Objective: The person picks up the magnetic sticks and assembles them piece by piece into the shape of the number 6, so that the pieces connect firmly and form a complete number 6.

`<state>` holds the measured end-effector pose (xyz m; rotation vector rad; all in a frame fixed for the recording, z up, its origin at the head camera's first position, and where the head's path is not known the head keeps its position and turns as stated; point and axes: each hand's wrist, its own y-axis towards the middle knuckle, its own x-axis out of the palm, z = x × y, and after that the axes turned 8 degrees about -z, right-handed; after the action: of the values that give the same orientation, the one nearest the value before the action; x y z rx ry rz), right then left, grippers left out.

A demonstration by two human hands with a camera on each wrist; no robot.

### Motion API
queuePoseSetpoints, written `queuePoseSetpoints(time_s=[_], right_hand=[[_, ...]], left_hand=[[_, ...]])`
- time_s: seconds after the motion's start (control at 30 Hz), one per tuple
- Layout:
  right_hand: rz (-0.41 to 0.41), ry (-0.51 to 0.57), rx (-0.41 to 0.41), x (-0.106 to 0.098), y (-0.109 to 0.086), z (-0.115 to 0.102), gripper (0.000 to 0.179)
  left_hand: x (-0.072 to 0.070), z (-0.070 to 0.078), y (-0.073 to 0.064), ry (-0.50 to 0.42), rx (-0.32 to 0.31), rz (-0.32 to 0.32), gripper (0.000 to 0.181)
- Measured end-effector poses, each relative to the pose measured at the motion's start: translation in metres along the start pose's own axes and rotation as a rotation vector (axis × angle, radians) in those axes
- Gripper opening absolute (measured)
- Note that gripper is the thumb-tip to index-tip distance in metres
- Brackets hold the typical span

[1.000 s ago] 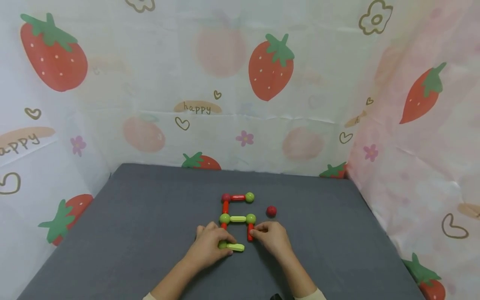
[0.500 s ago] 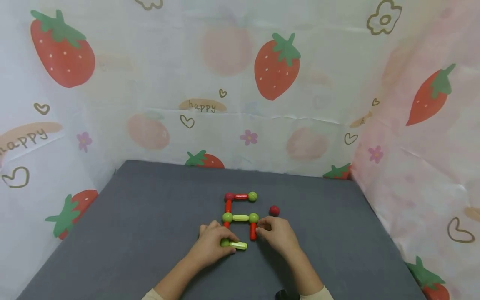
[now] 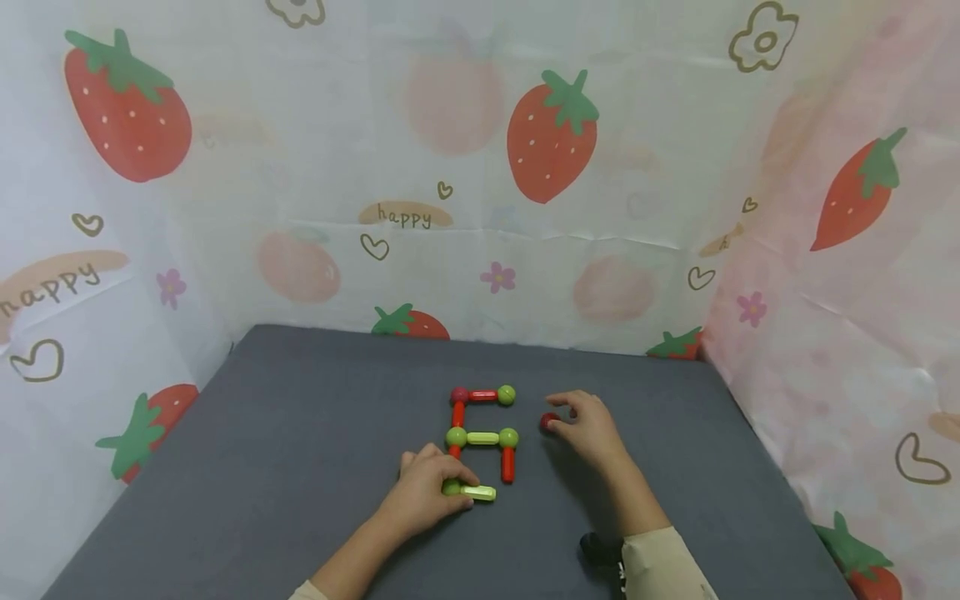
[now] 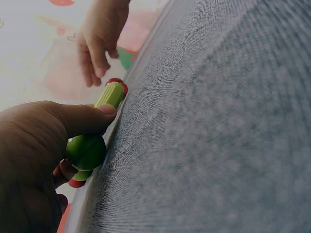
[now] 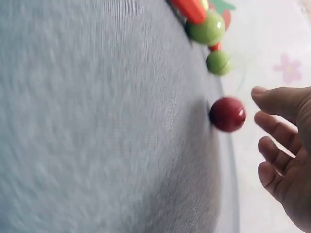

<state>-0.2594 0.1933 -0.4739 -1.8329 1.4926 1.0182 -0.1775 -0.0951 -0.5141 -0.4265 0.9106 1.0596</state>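
My left hand (image 3: 431, 487) pinches a yellow-green toy rod (image 3: 482, 493) at its end beside a green ball (image 4: 87, 152). That ball is partly hidden under the fingers in the head view. My right hand (image 3: 588, 429) reaches around a loose red ball (image 3: 548, 422) with fingers parted; the right wrist view shows a gap between the thumb and this ball. Ahead of the left hand lies a joined figure of balls and rods: a dark red ball (image 3: 460, 396), green balls, a yellow-green crossbar rod (image 3: 482, 438) and a red rod (image 3: 508, 465) pointing toward me.
Everything lies on a dark grey cloth-covered table (image 3: 322, 400). A strawberry-print curtain (image 3: 420, 275) rises at the back and sides. A black object (image 3: 597, 550) is by the right wrist.
My right hand has left the red rod's side and moved right and away from me to the loose red ball. The left hand keeps its hold on the yellow-green rod.
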Motion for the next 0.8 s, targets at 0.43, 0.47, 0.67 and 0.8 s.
queuePoseSetpoints(time_s=[0.43, 0.47, 0.67, 0.8], right_hand=[[-0.09, 0.132, 0.132, 0.007, 0.006, 0.019, 0.046], [-0.09, 0.136, 0.135, 0.008, 0.006, 0.019, 0.045], [-0.096, 0.162, 0.162, 0.012, 0.007, 0.02, 0.044], [-0.091, 0.163, 0.168, 0.014, 0.008, 0.02, 0.043]], left_hand=[[-0.001, 0.001, -0.001, -0.024, -0.002, -0.005, 0.025], [-0.001, 0.001, 0.0, -0.025, -0.001, -0.006, 0.025], [-0.001, 0.0, 0.0, -0.033, 0.003, -0.014, 0.025], [-0.001, -0.001, 0.0, -0.052, 0.002, -0.018, 0.024]])
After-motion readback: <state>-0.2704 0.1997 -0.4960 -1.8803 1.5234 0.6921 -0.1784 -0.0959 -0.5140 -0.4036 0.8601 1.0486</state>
